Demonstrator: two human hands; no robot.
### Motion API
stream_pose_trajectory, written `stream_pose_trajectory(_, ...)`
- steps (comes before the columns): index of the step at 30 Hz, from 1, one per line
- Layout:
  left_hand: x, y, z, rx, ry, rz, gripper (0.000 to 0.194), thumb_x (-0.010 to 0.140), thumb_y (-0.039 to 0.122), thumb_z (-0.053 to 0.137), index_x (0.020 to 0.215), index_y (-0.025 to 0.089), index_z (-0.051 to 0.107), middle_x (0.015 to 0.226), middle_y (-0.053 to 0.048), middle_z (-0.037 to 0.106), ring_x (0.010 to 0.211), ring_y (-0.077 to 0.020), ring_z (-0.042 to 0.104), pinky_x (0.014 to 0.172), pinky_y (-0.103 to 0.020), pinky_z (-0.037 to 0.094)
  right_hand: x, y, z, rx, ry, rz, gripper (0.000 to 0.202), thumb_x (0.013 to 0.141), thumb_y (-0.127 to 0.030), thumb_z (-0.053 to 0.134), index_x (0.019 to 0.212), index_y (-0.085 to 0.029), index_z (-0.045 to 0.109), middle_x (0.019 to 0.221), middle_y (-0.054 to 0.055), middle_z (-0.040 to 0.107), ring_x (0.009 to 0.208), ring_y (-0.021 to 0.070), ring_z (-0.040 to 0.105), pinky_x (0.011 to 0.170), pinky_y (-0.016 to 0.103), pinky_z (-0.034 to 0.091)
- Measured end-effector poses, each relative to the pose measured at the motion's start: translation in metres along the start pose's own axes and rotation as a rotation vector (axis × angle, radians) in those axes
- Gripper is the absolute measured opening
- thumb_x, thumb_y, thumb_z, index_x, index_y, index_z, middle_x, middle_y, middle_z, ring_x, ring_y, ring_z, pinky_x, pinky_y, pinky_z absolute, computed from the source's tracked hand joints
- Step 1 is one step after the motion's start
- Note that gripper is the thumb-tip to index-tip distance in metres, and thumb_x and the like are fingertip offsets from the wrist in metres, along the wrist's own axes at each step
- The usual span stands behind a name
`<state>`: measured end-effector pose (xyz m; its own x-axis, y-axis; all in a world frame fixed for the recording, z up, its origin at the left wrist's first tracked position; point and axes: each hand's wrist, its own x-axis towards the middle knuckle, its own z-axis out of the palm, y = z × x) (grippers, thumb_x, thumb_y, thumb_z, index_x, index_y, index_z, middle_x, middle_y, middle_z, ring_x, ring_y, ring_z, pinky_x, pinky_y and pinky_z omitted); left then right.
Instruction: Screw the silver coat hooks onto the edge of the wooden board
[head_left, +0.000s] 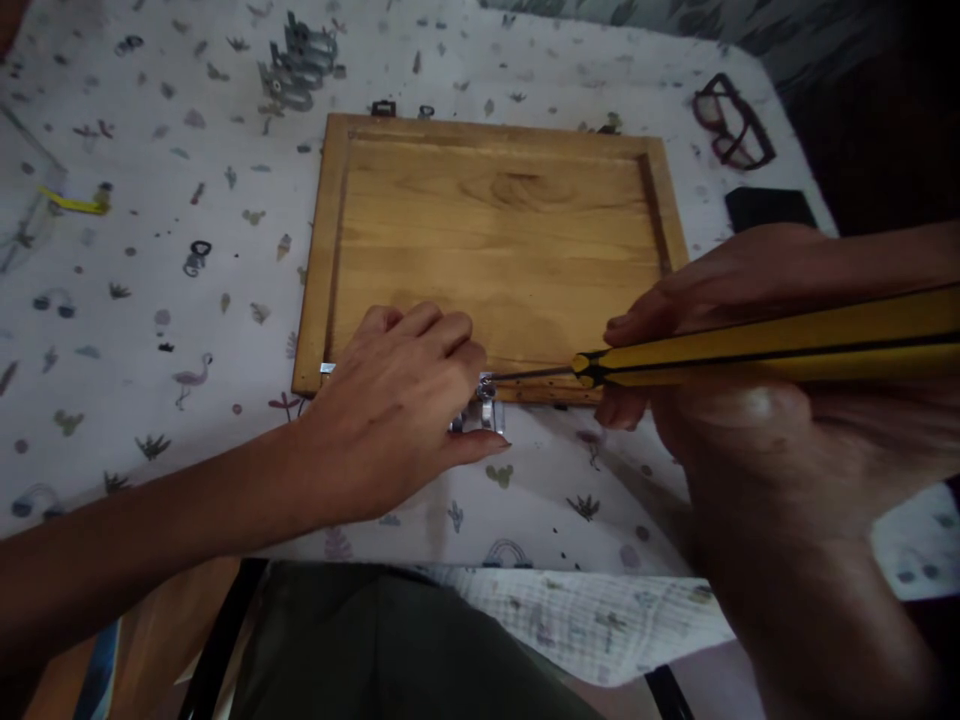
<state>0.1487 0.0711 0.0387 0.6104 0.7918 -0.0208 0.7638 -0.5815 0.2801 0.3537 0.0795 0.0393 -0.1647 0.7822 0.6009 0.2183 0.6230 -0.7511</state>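
A wooden cabinet door (495, 250) with a raised frame lies flat on a patterned cloth. My left hand (412, 395) presses palm down over the door's near edge, fingers curled and thumb below, closed around a silver metal hinge (487, 400) that it partly hides. From the right, my right hand (750, 420) is wrapped around the yellow and black handle of a screwdriver (780, 335). Fingers show above the handle and a thumb below it. The thin shaft points left, its tip at the hinge. A shiny metal piece (328, 368) shows left of my left hand.
Several grey metal hinges (300, 62) lie beyond the door's far left corner. Eyeglasses (733, 122) and a flat black object (770, 208) rest at the right. A small yellow item (79, 203) lies far left. The near edge of the tablecloth (600, 600) hangs above dark trousers.
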Motion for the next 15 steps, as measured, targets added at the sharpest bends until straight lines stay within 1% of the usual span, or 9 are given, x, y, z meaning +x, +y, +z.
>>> stream_pose_trajectory(3, 0.000, 0.000, 0.000, -0.014, -0.008, -0.010, 0.036, 0.086, 0.051, 0.071, 0.092, 0.016, 0.066, 0.093, -0.007, 0.063, 0.101, -0.0297, 0.059, 0.087, -0.044, 0.043, 0.006, 0.003, -0.009, -0.028, -0.125, -0.052, 0.023, 0.080, -0.039, 0.078, 0.103, -0.034, 0.078, 0.093, 0.001, 0.074, 0.066, 0.0213, 0.066, 0.059, 0.045, 0.061)
stream_pose_trajectory(5, 0.000, 0.001, -0.001, -0.016, -0.012, -0.009, 0.035, 0.087, 0.050, 0.070, 0.092, 0.016, 0.066, 0.094, -0.007, 0.063, 0.102, -0.0295, 0.059, 0.088, -0.044, 0.043, 0.009, 0.005, -0.012, 0.003, -0.160, -0.034, 0.021, 0.078, -0.039, 0.080, 0.098, -0.035, 0.079, 0.091, 0.001, 0.075, 0.061, 0.0208, 0.064, 0.058, 0.045, 0.060)
stream_pose_trajectory(7, 0.000, 0.001, -0.001, -0.015, -0.016, -0.005, 0.035, 0.088, 0.050, 0.070, 0.092, 0.016, 0.066, 0.094, -0.007, 0.062, 0.101, -0.0294, 0.058, 0.088, -0.045, 0.043, 0.011, 0.007, -0.014, 0.008, -0.150, -0.011, 0.020, 0.075, -0.041, 0.082, 0.093, -0.034, 0.080, 0.087, 0.002, 0.074, 0.057, 0.0208, 0.064, 0.058, 0.045, 0.058)
stream_pose_trajectory(8, 0.000, 0.001, -0.002, -0.015, -0.018, -0.004, 0.035, 0.088, 0.051, 0.069, 0.092, 0.016, 0.065, 0.094, -0.007, 0.062, 0.100, -0.0295, 0.058, 0.088, -0.045, 0.043, 0.010, 0.008, -0.013, -0.009, -0.124, -0.022, 0.020, 0.074, -0.043, 0.082, 0.092, -0.034, 0.081, 0.086, 0.003, 0.074, 0.059, 0.0217, 0.064, 0.059, 0.046, 0.058)
stream_pose_trajectory(10, 0.000, 0.002, -0.002, -0.014, -0.023, -0.005, 0.034, 0.089, 0.050, 0.069, 0.092, 0.016, 0.065, 0.093, -0.006, 0.061, 0.099, -0.0294, 0.059, 0.088, -0.045, 0.043, 0.008, 0.011, -0.012, -0.065, -0.061, -0.080, 0.024, 0.073, -0.045, 0.083, 0.093, -0.033, 0.081, 0.083, 0.004, 0.073, 0.066, 0.0245, 0.066, 0.060, 0.046, 0.057)
stream_pose_trajectory(12, 0.000, 0.002, -0.002, -0.010, -0.026, -0.010, 0.032, 0.090, 0.048, 0.067, 0.092, 0.016, 0.065, 0.093, -0.006, 0.061, 0.099, -0.0290, 0.059, 0.088, -0.045, 0.043, 0.005, 0.013, -0.011, -0.116, -0.022, -0.148, 0.025, 0.072, -0.044, 0.084, 0.093, -0.031, 0.080, 0.081, 0.004, 0.071, 0.072, 0.0257, 0.065, 0.059, 0.045, 0.057)
stream_pose_trajectory(13, 0.000, 0.002, -0.002, -0.007, -0.027, -0.014, 0.031, 0.090, 0.047, 0.067, 0.092, 0.016, 0.065, 0.093, -0.006, 0.062, 0.100, -0.0289, 0.059, 0.088, -0.044, 0.044, 0.004, 0.014, -0.010, -0.130, -0.017, -0.164, 0.024, 0.072, -0.042, 0.084, 0.093, -0.031, 0.080, 0.080, 0.004, 0.070, 0.073, 0.0258, 0.064, 0.058, 0.044, 0.057)
stream_pose_trajectory(15, 0.000, 0.002, -0.002, 0.000, -0.015, -0.013, 0.032, 0.090, 0.049, 0.066, 0.090, 0.017, 0.065, 0.093, -0.006, 0.062, 0.100, -0.0288, 0.059, 0.087, -0.043, 0.044, 0.004, 0.013, -0.007, -0.112, -0.043, -0.148, 0.021, 0.072, -0.039, 0.084, 0.091, -0.030, 0.079, 0.077, 0.004, 0.069, 0.071, 0.0249, 0.062, 0.053, 0.044, 0.056)
